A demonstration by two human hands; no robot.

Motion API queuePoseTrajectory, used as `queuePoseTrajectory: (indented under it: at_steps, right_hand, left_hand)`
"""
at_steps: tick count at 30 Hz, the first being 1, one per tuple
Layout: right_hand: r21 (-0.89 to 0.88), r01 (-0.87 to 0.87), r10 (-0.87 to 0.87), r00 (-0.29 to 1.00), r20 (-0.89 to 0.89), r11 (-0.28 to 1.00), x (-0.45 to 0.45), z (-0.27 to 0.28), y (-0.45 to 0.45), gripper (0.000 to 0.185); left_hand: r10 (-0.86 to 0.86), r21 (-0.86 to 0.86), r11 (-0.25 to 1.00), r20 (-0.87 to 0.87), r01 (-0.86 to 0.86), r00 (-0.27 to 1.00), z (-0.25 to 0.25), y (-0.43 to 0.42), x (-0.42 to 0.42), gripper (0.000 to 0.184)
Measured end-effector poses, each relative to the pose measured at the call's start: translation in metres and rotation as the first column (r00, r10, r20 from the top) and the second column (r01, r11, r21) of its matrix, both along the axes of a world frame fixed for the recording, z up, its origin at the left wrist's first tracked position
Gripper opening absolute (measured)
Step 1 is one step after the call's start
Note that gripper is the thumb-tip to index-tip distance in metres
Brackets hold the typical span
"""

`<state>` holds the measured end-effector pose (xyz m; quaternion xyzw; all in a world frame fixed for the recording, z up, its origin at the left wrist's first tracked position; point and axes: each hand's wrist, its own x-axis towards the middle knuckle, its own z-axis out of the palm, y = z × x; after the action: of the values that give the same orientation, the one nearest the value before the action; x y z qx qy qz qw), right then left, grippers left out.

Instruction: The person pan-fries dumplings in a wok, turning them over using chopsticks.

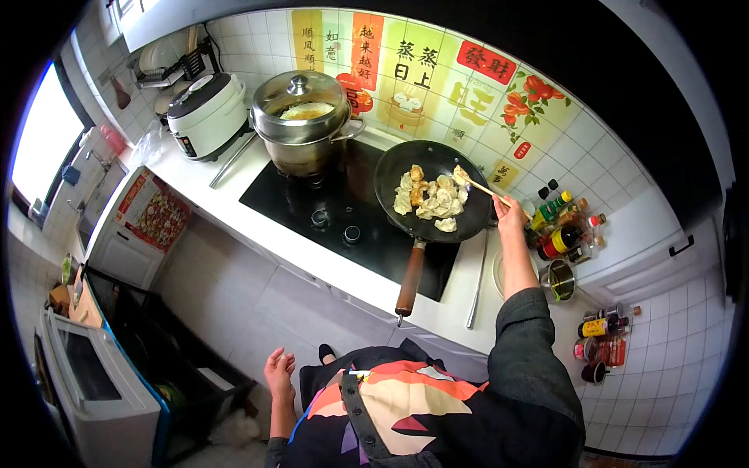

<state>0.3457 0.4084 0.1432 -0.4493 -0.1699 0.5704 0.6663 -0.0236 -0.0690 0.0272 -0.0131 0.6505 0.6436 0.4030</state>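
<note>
My right hand (pixel 510 214) grips wooden chopsticks (pixel 485 188) at the right rim of a black frying pan (pixel 390 210). Their tips reach in among the dumplings (pixel 437 196) at the pan's upper right. Several dumplings are pale, while a few on the left side show golden-brown patches. The pan sits on the black cooktop (pixel 289 204), its brown wooden handle (pixel 411 282) pointing toward my body with no hand on it. Away from the stove, my left hand (pixel 280 370) hangs beside my waist, fingers loosely bent and apart, holding nothing.
Left of the pan stands a lidded steamer pot (pixel 303 148), with a white rice cooker (pixel 209 117) beyond it. Sauce bottles (pixel 562 234) and a metal pot (pixel 559 279) line the right side. A long metal utensil (pixel 477 288) lies on the counter near my right arm.
</note>
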Motion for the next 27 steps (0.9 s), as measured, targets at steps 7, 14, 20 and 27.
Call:
queuePoseTrajectory:
  at_steps: [7, 14, 20, 27]
  right_hand:
    - [0.125, -0.060, 0.062, 0.998, -0.014, 0.990, 0.047, 0.014, -0.059, 0.016]
    - [0.009, 0.182, -0.182, 0.983, 0.039, 0.983, 0.142, -0.001, -0.140, 0.018]
    - [-0.176, 0.269, -0.238, 0.955, 0.179, 0.947, 0.181, -0.058, -0.185, 0.016]
    - [-0.182, 0.281, -0.248, 0.951, 0.183, 0.942, 0.171, -0.087, -0.181, 0.020]
  left_hand:
    - [-0.063, -0.010, 0.998, 0.004, 0.064, 0.998, 0.001, 0.017, -0.002, 0.022]
    - [-0.155, 0.045, 0.987, 0.039, 0.154, 0.987, -0.003, 0.041, 0.004, 0.022]
    - [-0.263, 0.042, 0.964, 0.044, 0.261, 0.964, -0.001, 0.056, 0.012, 0.021]
    - [-0.337, -0.013, 0.941, 0.016, 0.337, 0.942, 0.005, 0.064, 0.023, 0.020]
